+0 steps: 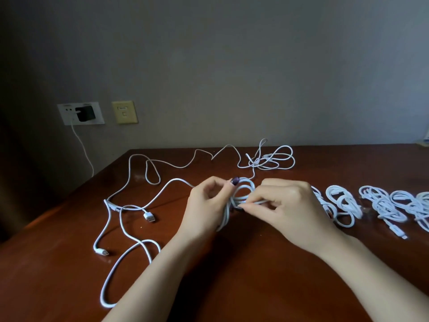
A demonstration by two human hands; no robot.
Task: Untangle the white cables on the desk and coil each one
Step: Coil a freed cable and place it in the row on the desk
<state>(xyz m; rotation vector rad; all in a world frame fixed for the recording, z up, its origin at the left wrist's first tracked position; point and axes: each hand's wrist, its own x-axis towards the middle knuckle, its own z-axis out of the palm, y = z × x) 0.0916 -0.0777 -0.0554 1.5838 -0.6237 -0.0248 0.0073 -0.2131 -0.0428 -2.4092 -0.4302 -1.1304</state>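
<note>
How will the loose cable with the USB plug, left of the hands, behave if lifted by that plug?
Likely floppy: the cable lies in slack curves, so it would dangle. Probably light, being thin. It crosses another cable near the plug, so it may snag.

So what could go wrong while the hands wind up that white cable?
1. The coil is only pinched between the left hand and the right hand. If a finger slips, it may spring open.
2. A strand seems to run from it to the tangle at the back, so pulling could tighten that.
3. The finished coils lie close beside the right hand and could get knocked.
</note>
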